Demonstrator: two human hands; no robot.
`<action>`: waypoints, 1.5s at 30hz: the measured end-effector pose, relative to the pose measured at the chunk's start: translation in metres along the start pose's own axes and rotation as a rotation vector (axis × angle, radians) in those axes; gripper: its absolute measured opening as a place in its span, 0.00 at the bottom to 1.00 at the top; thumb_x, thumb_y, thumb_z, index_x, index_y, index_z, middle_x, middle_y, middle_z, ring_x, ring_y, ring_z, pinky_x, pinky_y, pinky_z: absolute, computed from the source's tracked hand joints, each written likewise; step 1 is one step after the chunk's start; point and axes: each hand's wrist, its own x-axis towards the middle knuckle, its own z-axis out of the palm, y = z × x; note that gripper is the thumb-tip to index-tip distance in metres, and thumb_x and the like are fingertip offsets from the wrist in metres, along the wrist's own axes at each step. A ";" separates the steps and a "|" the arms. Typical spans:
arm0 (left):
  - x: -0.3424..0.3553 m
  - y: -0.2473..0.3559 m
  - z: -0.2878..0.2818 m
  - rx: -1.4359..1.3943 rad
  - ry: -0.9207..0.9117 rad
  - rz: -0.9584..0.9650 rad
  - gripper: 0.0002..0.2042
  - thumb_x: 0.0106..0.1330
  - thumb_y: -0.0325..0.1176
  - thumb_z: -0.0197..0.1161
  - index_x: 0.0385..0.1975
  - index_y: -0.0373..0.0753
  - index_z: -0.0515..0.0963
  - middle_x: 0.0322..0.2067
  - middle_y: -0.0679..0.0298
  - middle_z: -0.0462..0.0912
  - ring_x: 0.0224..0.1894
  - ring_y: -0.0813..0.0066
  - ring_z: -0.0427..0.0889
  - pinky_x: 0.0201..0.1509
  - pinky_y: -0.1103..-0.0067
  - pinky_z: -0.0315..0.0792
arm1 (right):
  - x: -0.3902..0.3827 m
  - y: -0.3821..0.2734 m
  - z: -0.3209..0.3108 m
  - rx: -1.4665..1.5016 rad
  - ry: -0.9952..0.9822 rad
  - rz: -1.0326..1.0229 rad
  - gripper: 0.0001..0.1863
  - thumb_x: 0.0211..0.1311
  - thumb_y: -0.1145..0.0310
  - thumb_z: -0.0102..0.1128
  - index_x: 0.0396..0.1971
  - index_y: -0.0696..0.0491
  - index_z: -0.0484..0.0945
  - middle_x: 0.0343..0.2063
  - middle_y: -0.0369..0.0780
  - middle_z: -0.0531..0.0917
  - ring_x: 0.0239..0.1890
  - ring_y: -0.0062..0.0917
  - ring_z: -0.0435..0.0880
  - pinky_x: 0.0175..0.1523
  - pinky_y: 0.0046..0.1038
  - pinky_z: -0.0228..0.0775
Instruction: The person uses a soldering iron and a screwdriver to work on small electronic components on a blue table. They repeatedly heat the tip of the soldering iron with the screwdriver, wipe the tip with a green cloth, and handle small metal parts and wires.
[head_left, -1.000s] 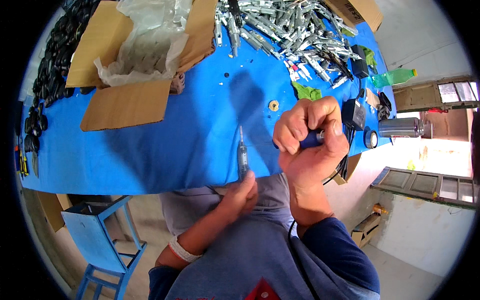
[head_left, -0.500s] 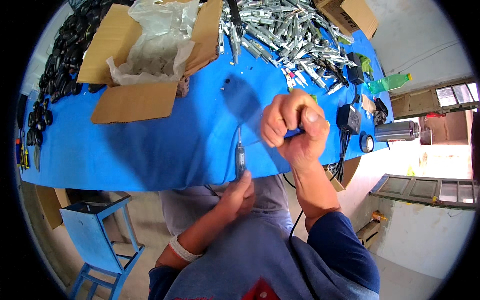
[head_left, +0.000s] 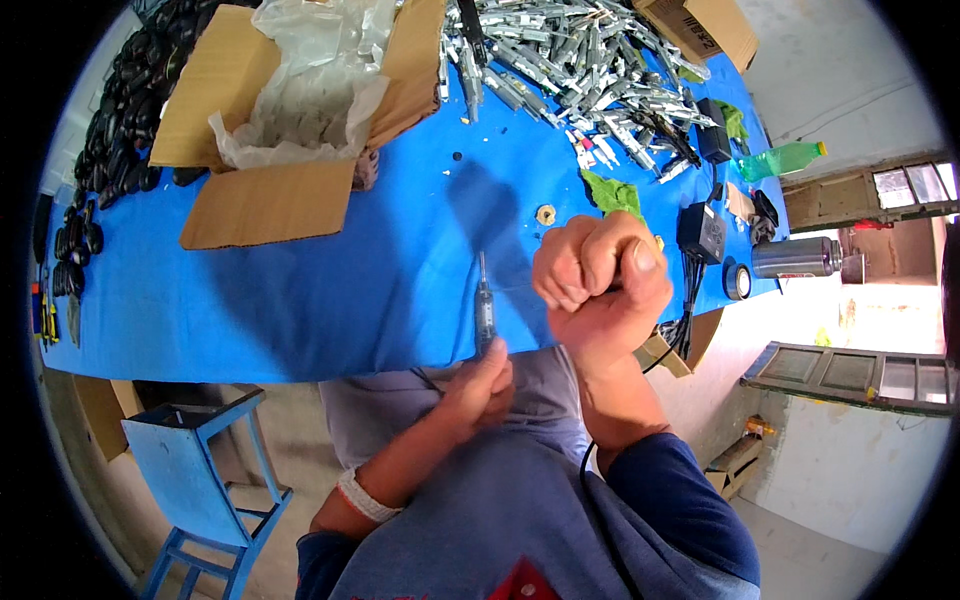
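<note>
My left hand (head_left: 482, 388) is closed round the lower end of a slim grey tool (head_left: 485, 315) with a thin metal shaft, which points away from me over the table's front edge. The far end of the tool touches nothing that I can make out. To its right, my right hand (head_left: 603, 275) is curled into a fist above the blue-covered table (head_left: 400, 240). Whatever lies inside this fist is hidden by the fingers and thumb. Just beyond the fist are a small tan ring (head_left: 545, 215) and a green cloth (head_left: 612, 192).
A large heap of silver-grey slim parts (head_left: 570, 70) covers the far right. An open cardboard box (head_left: 265, 220) with plastic lining stands far left, beside piled black parts (head_left: 120, 140). At right are a black power adapter (head_left: 702, 230), a metal flask (head_left: 800, 257) and a green bottle (head_left: 785, 162).
My right fist has turned and shifted slightly right and down, uncovering the tan ring and more green cloth. A blue piece seen in its grip before no longer shows. My left hand stays nearly still.
</note>
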 end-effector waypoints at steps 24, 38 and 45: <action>0.002 -0.001 -0.001 0.028 0.002 0.044 0.27 0.67 0.62 0.39 0.13 0.47 0.57 0.06 0.70 0.54 0.08 0.79 0.51 0.12 0.80 0.49 | -0.001 -0.001 0.002 -0.131 0.254 -0.091 0.22 0.69 0.52 0.40 0.20 0.53 0.62 0.19 0.39 0.67 0.22 0.23 0.66 0.29 0.27 0.63; -0.002 0.000 0.001 -0.059 -0.023 -0.030 0.28 0.66 0.62 0.40 0.13 0.46 0.56 0.07 0.70 0.52 0.08 0.79 0.50 0.11 0.81 0.45 | 0.019 -0.003 -0.008 0.024 -0.455 0.063 0.29 0.63 0.52 0.44 0.04 0.50 0.59 0.03 0.34 0.63 0.06 0.22 0.62 0.14 0.26 0.50; -0.001 0.000 0.001 -0.038 -0.013 0.030 0.27 0.67 0.62 0.39 0.14 0.47 0.57 0.06 0.71 0.54 0.07 0.80 0.50 0.12 0.81 0.45 | 0.013 0.005 -0.025 0.087 -0.186 0.003 0.20 0.67 0.52 0.43 0.30 0.56 0.65 0.24 0.45 0.74 0.23 0.24 0.72 0.28 0.25 0.62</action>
